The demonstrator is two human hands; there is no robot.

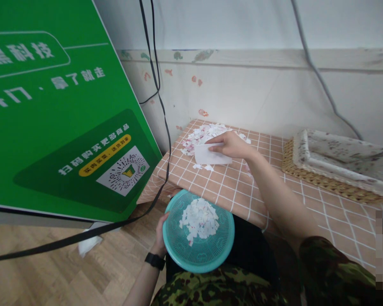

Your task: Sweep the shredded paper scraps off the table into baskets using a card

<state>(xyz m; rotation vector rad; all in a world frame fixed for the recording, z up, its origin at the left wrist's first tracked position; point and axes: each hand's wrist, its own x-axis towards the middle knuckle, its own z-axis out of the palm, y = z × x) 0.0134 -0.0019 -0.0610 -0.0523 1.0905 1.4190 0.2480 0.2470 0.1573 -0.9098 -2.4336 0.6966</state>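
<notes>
My left hand (161, 233) grips the left rim of a round teal plastic colander (199, 259), which is held just below the table's front edge. Inside it lies a heap of small torn paper scraps (200, 219), white with some pink. On the table my right hand (232, 144) is closed on a white card (214, 155), its long edge down near the tabletop. Behind and beside the card spreads a larger pile of paper scraps (199, 134), with a few loose bits in front of it.
A checked pinkish-brown cloth covers the table (232, 182). To the right stands a wicker basket (325, 182) with a floral lining. At the left is a big green cabinet (67, 97) with white lettering. A black strap (165, 114) hangs before it. White paper (89, 244) lies on the floor.
</notes>
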